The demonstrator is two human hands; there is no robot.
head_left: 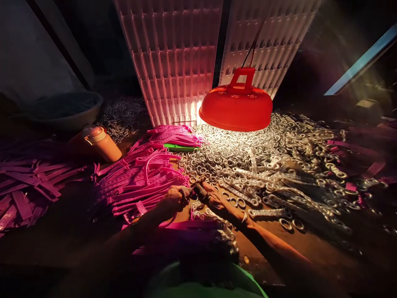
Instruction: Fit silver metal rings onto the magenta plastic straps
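My left hand (178, 196) and my right hand (211, 194) meet at the middle of the table, fingertips close together. Both are closed, with dark coverings on some fingers; what they pinch is too small and dark to make out. Pink straps (139, 178) lie heaped just left of my left hand. Beside my right hand spreads a large pile of silvery metal rings (242, 149), some lined up in rows. More pink straps (189, 227) and a cluster of rings (228, 238) lie below my wrists.
A red lamp shade (237, 105) hangs low over the rings. An orange bottle (105, 145) stands left, near a wide basin (93, 107). Behind are ribbed translucent panels (176, 62). A green object (182, 147) lies on the straps; a green rim (248, 279) shows at the bottom.
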